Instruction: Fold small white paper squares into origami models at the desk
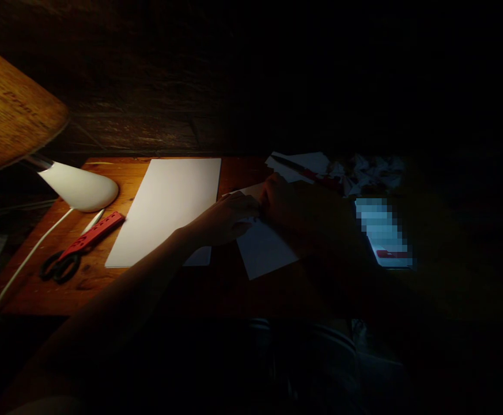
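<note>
Person's left hand [236,213] and right hand [277,199] sat close together on white sheet [265,251], near middle of wooden table [98,259]. Fingers of both looked bent; too dark to tell how far open, or if they pinched sheet. Big white paper [169,202] lay to left, bright phone [381,227] to right, lamp [80,187] far left.
</note>
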`<state>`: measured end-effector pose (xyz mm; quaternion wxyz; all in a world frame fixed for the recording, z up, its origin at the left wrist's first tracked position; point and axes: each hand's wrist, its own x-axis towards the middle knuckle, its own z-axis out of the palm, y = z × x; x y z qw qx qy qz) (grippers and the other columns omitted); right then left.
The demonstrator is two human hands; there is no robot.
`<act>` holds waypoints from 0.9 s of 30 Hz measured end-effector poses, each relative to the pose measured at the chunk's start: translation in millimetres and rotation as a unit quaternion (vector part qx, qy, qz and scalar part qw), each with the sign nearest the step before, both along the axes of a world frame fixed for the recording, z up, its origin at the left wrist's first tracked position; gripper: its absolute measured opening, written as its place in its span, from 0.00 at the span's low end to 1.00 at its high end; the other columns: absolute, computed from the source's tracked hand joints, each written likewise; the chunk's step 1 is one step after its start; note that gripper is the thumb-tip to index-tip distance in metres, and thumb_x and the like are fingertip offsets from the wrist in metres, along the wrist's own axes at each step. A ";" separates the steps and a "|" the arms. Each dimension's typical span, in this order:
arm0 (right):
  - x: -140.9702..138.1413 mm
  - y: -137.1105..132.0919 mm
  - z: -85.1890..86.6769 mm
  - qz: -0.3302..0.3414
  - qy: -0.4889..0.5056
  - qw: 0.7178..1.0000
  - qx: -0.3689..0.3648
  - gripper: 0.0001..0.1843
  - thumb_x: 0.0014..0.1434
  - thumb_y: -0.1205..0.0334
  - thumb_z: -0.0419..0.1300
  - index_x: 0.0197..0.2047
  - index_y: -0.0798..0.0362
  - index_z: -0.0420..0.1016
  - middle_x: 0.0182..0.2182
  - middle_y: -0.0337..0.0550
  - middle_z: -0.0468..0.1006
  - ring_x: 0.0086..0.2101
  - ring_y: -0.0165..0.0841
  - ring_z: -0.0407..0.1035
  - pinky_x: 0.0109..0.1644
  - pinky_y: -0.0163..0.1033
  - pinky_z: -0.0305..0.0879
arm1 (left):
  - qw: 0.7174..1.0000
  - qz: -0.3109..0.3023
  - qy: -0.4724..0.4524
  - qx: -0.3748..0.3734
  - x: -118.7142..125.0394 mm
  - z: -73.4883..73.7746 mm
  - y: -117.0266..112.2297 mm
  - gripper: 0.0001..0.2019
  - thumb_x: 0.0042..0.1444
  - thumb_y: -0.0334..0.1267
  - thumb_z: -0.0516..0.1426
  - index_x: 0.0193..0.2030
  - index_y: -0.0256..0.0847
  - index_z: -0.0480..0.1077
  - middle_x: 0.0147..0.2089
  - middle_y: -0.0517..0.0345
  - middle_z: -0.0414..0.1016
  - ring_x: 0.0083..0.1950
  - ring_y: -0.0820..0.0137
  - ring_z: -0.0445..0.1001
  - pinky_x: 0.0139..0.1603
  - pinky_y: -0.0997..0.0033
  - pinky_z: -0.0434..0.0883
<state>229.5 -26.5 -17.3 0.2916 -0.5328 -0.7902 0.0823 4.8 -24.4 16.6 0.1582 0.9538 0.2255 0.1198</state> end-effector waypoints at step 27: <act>3.0 12.0 -0.7 0.006 0.084 0.995 -0.059 0.09 0.58 0.70 0.58 0.30 0.49 0.63 0.41 0.47 0.71 0.41 0.39 0.68 0.46 0.47 0.66 | 1.000 -0.003 -0.018 -0.014 -0.6 -2.2 1.4 0.20 0.65 0.34 0.59 0.62 0.48 0.77 0.61 0.49 0.77 0.62 0.55 0.73 0.65 0.47 0.70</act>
